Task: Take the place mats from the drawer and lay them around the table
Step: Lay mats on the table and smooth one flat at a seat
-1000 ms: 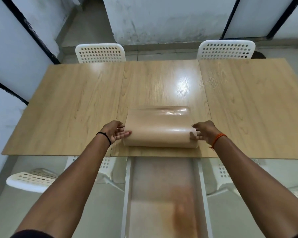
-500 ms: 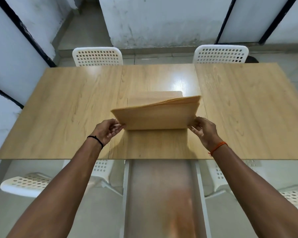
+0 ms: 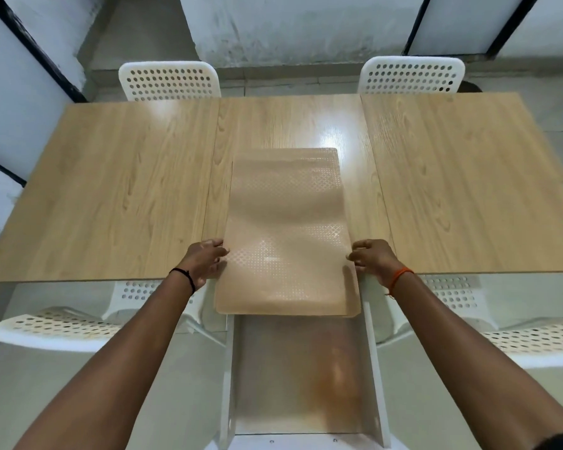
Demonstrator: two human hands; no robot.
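Note:
A stack of tan place mats (image 3: 286, 228) with a fine dotted pattern lies lengthwise on the middle of the wooden table (image 3: 121, 190). Its near end hangs past the table's front edge, over the open white drawer (image 3: 372, 368). My left hand (image 3: 203, 259) holds the stack's left edge and my right hand (image 3: 372, 259) holds its right edge, fingers curled at the sides. A second mat's edge peeks out under the top one at the near right corner. The drawer's bottom is brownish with an orange stain.
Two white perforated chairs (image 3: 169, 81) (image 3: 410, 76) stand at the table's far side. Two more (image 3: 56, 326) (image 3: 517, 339) flank the drawer on the near side. White walls with black frames close in on the left and behind.
The mats were curled on the table's near edge, then lifted between both hands. Now they are spread flat and long across the table's middle.

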